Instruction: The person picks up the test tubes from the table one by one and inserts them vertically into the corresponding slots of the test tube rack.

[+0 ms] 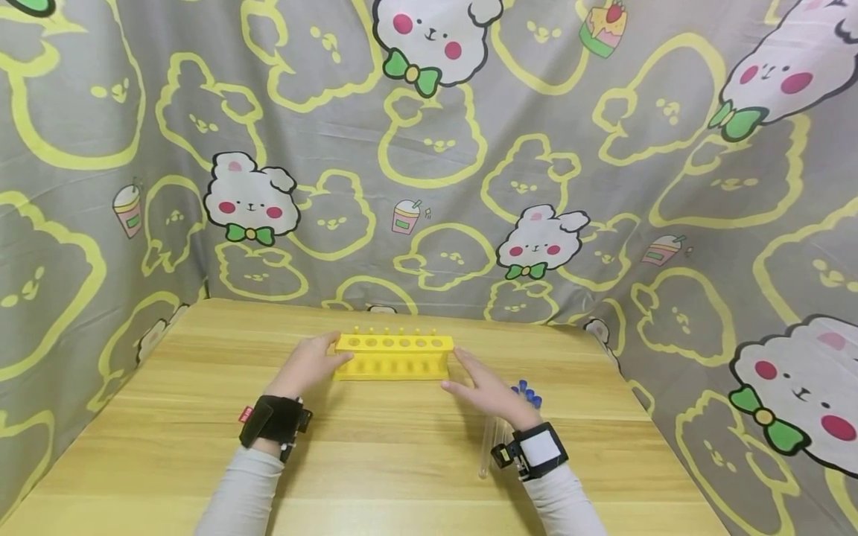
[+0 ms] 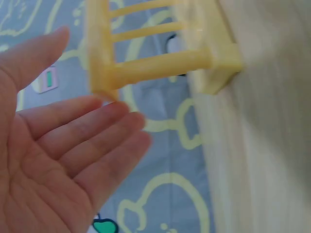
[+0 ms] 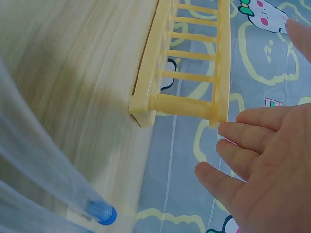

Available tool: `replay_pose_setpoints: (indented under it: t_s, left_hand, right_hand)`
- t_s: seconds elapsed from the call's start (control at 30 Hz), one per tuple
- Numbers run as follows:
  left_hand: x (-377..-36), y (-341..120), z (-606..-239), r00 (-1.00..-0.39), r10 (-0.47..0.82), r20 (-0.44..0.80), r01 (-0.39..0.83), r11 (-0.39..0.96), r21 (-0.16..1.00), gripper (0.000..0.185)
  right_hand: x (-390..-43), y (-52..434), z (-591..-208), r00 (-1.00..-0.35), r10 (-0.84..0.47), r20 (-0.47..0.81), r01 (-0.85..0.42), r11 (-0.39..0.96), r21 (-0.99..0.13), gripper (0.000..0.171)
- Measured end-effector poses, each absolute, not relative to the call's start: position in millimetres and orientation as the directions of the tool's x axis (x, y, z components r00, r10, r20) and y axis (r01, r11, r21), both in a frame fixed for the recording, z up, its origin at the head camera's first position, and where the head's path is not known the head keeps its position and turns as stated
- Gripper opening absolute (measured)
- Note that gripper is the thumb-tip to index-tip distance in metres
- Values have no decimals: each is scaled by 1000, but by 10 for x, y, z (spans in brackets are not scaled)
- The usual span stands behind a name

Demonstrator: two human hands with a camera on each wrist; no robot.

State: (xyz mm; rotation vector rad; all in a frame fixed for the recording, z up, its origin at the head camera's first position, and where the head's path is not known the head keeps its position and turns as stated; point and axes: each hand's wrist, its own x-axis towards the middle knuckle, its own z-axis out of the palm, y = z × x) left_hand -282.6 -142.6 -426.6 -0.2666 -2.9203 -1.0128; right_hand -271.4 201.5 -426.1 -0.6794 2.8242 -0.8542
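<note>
A yellow test tube rack [image 1: 394,344] with a row of holes along its top stands upright on the table. My left hand [image 1: 312,365] is at its left end; in the left wrist view the fingers [image 2: 121,114] lie straight, tips right at the end of the top bar, thumb spread apart. At the other end is my right hand [image 1: 484,383], its fingers [image 3: 243,136] extended and fingertips right by the corner of the rack's top. Neither hand curls round the rack. Several clear test tubes [image 1: 485,450] with blue caps [image 1: 527,393] lie by the right wrist, partly hidden beneath it.
The wooden table [image 1: 375,461] stretches under the rack and both arms. A grey curtain [image 1: 442,156] with yellow outlines and white rabbit faces hangs behind the table and along both sides. Each wrist wears a black strap with a small camera.
</note>
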Motion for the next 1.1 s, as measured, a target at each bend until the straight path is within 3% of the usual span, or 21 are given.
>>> replay_pose_setpoints:
  t_s: [0.37, 0.7, 0.9, 1.1]
  left_hand:
    - [-2924, -1425, -4450, -973, 91, 212, 207, 747, 632, 54]
    - [-2960, -1456, -4528, -965, 85, 249, 233, 718, 656, 49]
    - [-2956, -1447, -4543, -959, 79, 271, 247, 701, 669, 48]
    - [-2950, -1441, -4542, -963, 68, 262, 234, 695, 680, 49]
  right_hand:
    - [-2654, 2163, -4251, -916, -400, 26, -331, 718, -612, 84]
    - [-2639, 2414, -4113, -940, -332, 73, -295, 690, -661, 76]
    - [-2634, 2678, -3996, -979, -183, 91, -196, 712, -674, 72]
    - [-2615, 2962, -3950, -1000, -26, 16, -30, 775, -631, 65]
